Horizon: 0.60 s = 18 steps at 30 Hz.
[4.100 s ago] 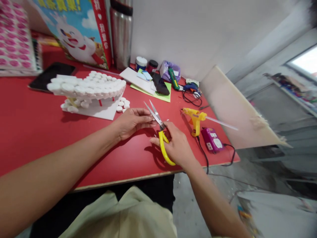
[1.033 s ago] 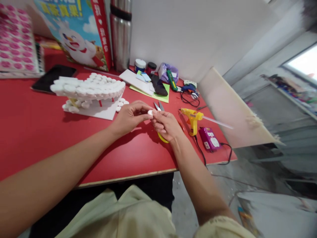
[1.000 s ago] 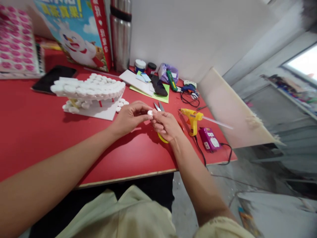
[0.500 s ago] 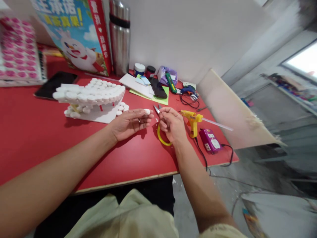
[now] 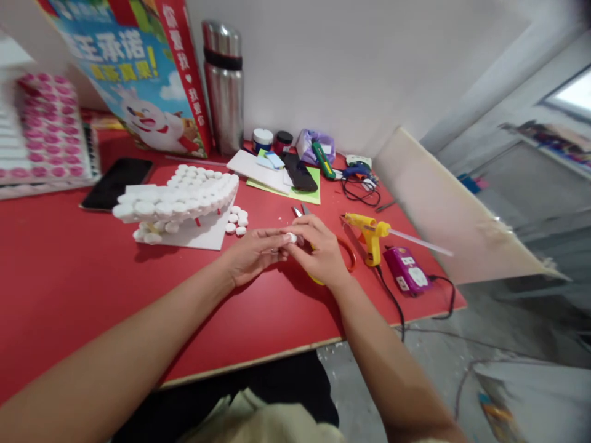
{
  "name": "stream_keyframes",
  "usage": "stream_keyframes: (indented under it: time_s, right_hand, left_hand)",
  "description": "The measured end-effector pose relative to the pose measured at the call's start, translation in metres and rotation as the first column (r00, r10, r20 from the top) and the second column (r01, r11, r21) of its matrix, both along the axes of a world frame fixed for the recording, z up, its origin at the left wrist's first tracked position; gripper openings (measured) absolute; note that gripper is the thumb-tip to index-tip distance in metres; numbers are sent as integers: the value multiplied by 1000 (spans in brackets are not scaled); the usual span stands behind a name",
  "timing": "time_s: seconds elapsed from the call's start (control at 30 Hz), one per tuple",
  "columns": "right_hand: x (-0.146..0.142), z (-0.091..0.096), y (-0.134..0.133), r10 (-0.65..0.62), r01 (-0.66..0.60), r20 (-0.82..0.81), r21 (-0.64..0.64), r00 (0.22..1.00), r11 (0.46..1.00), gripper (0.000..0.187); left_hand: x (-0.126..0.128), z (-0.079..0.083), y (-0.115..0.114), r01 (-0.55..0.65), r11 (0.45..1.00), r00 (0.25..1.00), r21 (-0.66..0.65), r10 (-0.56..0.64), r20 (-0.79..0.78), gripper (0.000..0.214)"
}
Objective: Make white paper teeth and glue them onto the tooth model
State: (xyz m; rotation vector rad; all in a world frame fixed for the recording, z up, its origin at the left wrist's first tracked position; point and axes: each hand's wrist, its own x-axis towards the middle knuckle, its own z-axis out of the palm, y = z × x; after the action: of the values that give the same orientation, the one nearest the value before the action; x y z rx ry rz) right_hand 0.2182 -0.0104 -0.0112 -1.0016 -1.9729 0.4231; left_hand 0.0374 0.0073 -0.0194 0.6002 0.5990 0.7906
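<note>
Centrally on the red table (image 5: 69,277), in front of the big white model (image 5: 180,197) made of round pads, the two hands meet. The scissors (image 5: 298,211) lie under the right hand (image 5: 323,253); only the blade tips and a yellow-orange handle show. The left hand (image 5: 253,255) and the right one pinch between their fingertips a white piece (image 5: 290,237): small, round, flat like a button.

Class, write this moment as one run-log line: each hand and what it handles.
left hand: holds disc | right hand: pinches same disc, scissors beneath | glue gun: on table, right of hands
</note>
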Motion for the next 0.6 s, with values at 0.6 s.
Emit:
stream_keyframes:
  time_s: [0.6]
  right_hand:
    - [-6,-2,-13,-122,121,6,-145,993,982,44]
  left_hand:
    - [-10,3,5,19,1000,994,-25,-21,-111,26]
